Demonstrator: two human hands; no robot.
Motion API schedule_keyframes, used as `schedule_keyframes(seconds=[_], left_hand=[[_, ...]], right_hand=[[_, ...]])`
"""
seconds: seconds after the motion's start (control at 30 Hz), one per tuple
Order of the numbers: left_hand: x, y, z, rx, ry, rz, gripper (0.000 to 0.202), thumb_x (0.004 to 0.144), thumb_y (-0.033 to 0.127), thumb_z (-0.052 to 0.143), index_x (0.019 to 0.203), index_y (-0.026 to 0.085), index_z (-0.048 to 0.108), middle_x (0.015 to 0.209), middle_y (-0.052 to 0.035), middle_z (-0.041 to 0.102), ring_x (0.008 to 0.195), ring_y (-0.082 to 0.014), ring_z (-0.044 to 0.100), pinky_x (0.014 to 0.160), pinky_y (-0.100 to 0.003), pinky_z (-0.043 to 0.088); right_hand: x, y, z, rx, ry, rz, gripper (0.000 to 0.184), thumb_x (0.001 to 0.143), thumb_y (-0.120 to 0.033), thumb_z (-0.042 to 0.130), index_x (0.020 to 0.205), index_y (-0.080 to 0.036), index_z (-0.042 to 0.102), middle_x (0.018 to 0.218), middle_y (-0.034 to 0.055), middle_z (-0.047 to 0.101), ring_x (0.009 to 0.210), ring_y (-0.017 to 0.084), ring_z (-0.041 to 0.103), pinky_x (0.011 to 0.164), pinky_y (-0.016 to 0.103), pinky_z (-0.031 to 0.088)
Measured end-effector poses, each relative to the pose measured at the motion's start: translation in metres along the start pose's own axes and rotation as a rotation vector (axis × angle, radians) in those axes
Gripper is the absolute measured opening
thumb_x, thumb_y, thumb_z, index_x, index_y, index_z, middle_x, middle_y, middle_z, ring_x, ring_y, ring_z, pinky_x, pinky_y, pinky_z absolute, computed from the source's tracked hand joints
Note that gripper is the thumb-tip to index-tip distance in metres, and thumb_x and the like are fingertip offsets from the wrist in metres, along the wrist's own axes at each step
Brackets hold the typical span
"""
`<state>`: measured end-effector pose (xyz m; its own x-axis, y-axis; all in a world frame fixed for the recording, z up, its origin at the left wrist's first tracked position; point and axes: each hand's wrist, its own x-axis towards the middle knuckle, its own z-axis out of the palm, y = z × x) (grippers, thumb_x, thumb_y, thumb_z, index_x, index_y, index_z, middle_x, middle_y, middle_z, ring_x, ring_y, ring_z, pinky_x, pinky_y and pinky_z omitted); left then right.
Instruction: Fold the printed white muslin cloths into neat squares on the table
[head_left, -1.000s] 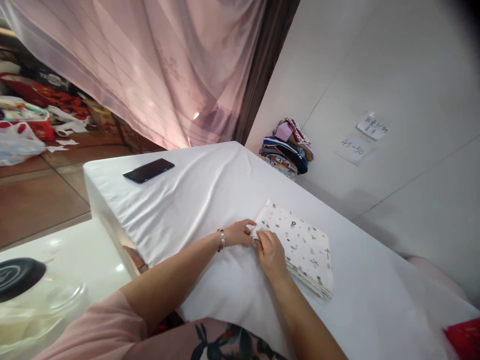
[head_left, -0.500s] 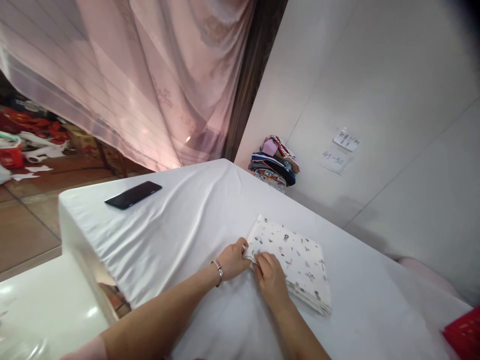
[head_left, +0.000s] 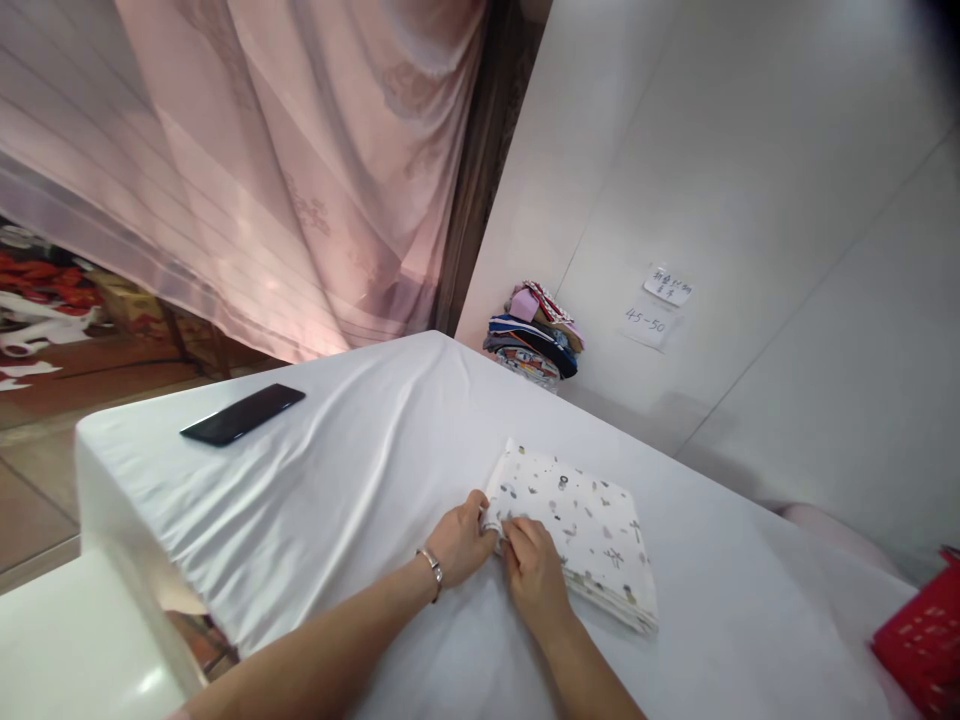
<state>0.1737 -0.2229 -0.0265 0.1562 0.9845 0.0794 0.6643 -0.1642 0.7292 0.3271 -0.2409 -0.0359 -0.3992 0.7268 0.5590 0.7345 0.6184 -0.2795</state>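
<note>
A white cloth [head_left: 585,530] with small dark and olive prints lies folded into a layered rectangle on the white-covered table [head_left: 360,440]. My left hand [head_left: 459,540], with a bracelet [head_left: 431,572] at the wrist, pinches the cloth's near left corner. Close beside it, my right hand [head_left: 534,575] has its fingers closed on the near edge of the same cloth. The fingertips of both hands almost meet at that corner. Part of the near edge is hidden behind my right hand.
A black phone [head_left: 244,414] lies on the table's left part. Folded clothes [head_left: 534,335] are stacked beyond the far edge, by a wall with paper notes [head_left: 643,322]. A red basket [head_left: 922,635] stands at the right. A pink curtain [head_left: 322,150] hangs behind; a white seat [head_left: 82,640] is lower left.
My view has shifted slightly, so most things sit a little further left and lower. Both hands keep hold of the cloth's corner, with only small finger movement.
</note>
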Motion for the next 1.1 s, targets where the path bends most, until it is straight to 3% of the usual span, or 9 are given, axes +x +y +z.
schedule_keyframes(seconds=[0.53,0.63,0.77,0.87,0.97,1.1], left_hand=[[0.003,-0.003,0.004,0.06,-0.03,-0.021,0.028,0.07,0.009,0.042,0.094,0.021,0.037,0.078,-0.0003,0.057,0.077,-0.0163,0.058,0.068,-0.024,0.039],[0.002,-0.004,0.005,0.052,-0.016,-0.007,0.032,0.071,0.011,0.042,0.102,0.02,0.038,0.08,-0.0016,0.058,0.078,-0.0172,0.058,0.07,-0.025,0.039],[0.0,-0.005,0.005,0.079,-0.018,0.065,0.053,0.073,0.015,0.043,0.125,0.021,0.032,0.092,-0.0038,0.06,0.083,-0.0178,0.058,0.074,-0.026,0.04],[0.0,-0.005,0.004,0.117,-0.046,0.099,0.054,0.075,0.014,0.041,0.128,0.024,0.039,0.099,-0.0049,0.058,0.086,-0.0167,0.057,0.079,-0.026,0.04],[0.002,-0.005,0.001,0.121,-0.079,0.108,0.047,0.075,0.013,0.039,0.119,0.024,0.051,0.097,-0.0047,0.058,0.085,-0.0149,0.057,0.08,-0.024,0.04],[0.003,-0.002,-0.004,0.147,-0.108,0.086,0.046,0.075,0.013,0.038,0.118,0.022,0.053,0.095,-0.0049,0.058,0.083,-0.0148,0.057,0.078,-0.024,0.041]], right_hand=[[-0.004,0.0,0.002,0.041,0.036,0.021,0.025,0.085,-0.014,0.04,0.102,-0.021,0.057,0.091,0.007,0.057,0.085,0.02,0.052,0.071,0.036,0.044],[-0.004,0.0,0.003,0.044,0.047,0.023,0.025,0.085,-0.014,0.04,0.101,-0.021,0.057,0.091,0.0073,0.057,0.084,0.02,0.052,0.07,0.036,0.044],[-0.004,0.001,0.006,0.036,0.068,0.027,0.024,0.084,-0.013,0.041,0.101,-0.02,0.058,0.091,0.0071,0.057,0.085,0.02,0.051,0.071,0.036,0.044],[-0.004,-0.001,0.005,0.038,0.046,0.043,0.025,0.084,-0.012,0.041,0.101,-0.02,0.057,0.091,0.0067,0.057,0.086,0.02,0.051,0.073,0.036,0.044],[-0.003,-0.005,-0.002,0.055,0.004,0.045,0.027,0.082,-0.013,0.043,0.104,-0.02,0.056,0.094,0.0065,0.057,0.087,0.019,0.051,0.075,0.035,0.044],[-0.005,-0.002,-0.026,0.045,-0.061,0.068,0.021,0.082,-0.016,0.043,0.096,-0.021,0.059,0.09,0.0046,0.059,0.085,0.019,0.053,0.076,0.034,0.044]])
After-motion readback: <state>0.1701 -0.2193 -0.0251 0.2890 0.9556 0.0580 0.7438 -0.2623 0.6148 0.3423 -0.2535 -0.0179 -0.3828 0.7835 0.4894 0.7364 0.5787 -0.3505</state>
